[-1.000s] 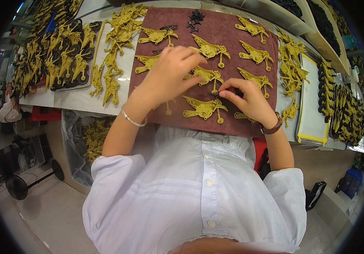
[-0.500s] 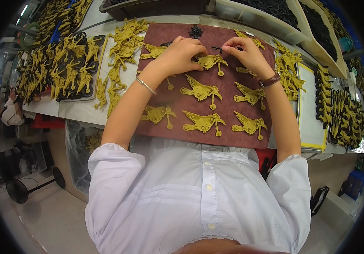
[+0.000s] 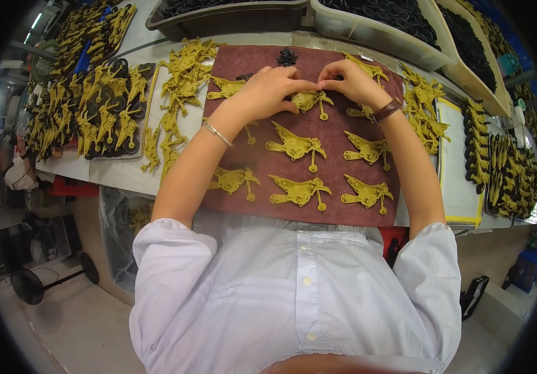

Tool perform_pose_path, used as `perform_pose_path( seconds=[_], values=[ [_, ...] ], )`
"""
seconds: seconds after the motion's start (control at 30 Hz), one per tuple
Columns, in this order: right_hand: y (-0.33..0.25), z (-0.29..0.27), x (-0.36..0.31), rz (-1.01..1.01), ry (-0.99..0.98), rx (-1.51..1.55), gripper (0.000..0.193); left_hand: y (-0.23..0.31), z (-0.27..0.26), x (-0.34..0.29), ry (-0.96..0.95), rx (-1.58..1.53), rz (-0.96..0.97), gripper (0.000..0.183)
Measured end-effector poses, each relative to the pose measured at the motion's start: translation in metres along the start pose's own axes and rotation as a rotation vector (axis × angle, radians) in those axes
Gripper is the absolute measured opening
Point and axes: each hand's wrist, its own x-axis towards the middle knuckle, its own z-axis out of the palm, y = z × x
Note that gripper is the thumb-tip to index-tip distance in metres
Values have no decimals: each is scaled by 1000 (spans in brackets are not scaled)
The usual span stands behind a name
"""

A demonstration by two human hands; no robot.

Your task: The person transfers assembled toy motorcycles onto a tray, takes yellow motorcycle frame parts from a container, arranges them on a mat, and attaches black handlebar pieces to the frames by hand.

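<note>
Over the maroon mat [image 3: 337,177], my left hand [image 3: 271,91] bends around a yellow plastic part [image 3: 309,101], its thumb by the part's left end. The left index finger stretches across to the fingertips of my right hand [image 3: 351,82]. My right thumb and index finger are pinched together at the part's upper edge. Something dark, a small black part [image 3: 338,77], shows in the curl of the right fingers; the pinch point itself is hidden. More yellow plastic parts [image 3: 299,190] of the same shape lie in rows on the mat.
A small pile of black pieces [image 3: 286,57] sits at the mat's far edge. Beyond stand bins [image 3: 368,34] of black rings and parts. Heaps of yellow parts [image 3: 184,75] flank the mat. Trays of yellow-and-black assemblies [image 3: 107,106] stand left; similar ones [image 3: 512,174] stand right.
My right hand has moved left and slightly down, bringing the small black part to the yellow part. Its fingertips now meet my left index finger, which has stretched out to the right.
</note>
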Motion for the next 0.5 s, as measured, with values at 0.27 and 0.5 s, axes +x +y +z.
perform_pose_path(
  seconds=[0.27,0.5],
  values=[
    [-7,3,-11,-52,142,-132,15,-3,0,9,-161,189,9,57],
    [-51,-3,-59,220,44,573,33,13,-4,-14,197,64,49,47]
  ],
)
